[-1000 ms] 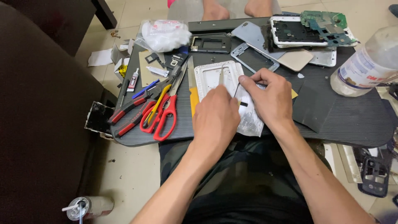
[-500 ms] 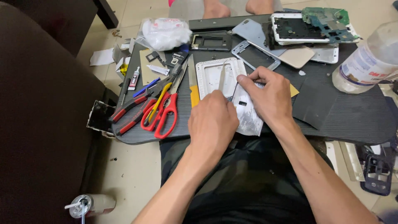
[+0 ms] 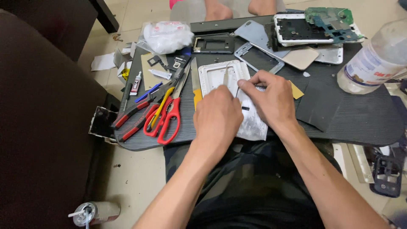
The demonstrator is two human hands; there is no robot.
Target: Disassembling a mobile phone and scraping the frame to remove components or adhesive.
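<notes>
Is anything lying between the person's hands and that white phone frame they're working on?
Nothing visible does. The left hand and right hand both rest directly on the white rectangular phone frame, covering its near end.

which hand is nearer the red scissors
Left. The left hand rests on the white frame just right of the scissors; the right hand is further right, beyond the left.
</notes>
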